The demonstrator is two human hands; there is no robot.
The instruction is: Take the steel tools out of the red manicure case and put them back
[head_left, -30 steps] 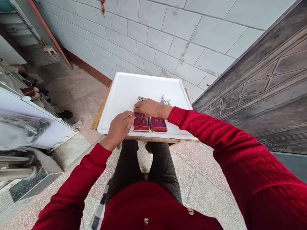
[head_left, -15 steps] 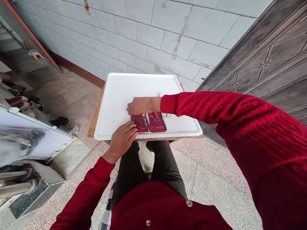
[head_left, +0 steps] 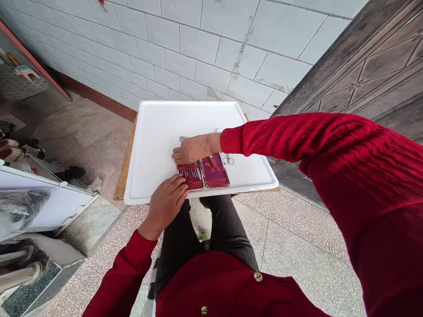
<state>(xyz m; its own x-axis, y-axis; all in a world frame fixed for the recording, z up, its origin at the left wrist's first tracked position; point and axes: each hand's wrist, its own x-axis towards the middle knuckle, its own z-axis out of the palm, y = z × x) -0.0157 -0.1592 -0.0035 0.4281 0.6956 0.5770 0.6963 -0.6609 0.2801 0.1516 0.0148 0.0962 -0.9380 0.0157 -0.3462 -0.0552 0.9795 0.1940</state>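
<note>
An open manicure case (head_left: 216, 178) with a dark red and purple lining lies at the near edge of the white tray (head_left: 158, 119). Slim metal tools sit in loops in its left half. My left hand (head_left: 168, 200) grips the case's near left corner, fingers together over the edge. Across the upper part of the left half lies my right hand (head_left: 193, 149), fingers curled down; whatever they hold is hidden. Small scissors (head_left: 228, 161) rest on the tray just right of the case. Behind my right hand a small metal piece (head_left: 182, 138) shows, partly covered.
The tray stands on a wooden table (head_left: 124, 169) against a white tiled wall (head_left: 188, 44). A dark patterned door (head_left: 346, 88) is close on the right. Shoes on a rack (head_left: 36, 154) and a white cabinet (head_left: 49, 204) stand to the left.
The view has shifted slightly. My right hand has moved a little away from the case's tools, so more of them and the scissors show. My left hand stays at the case's corner.
</note>
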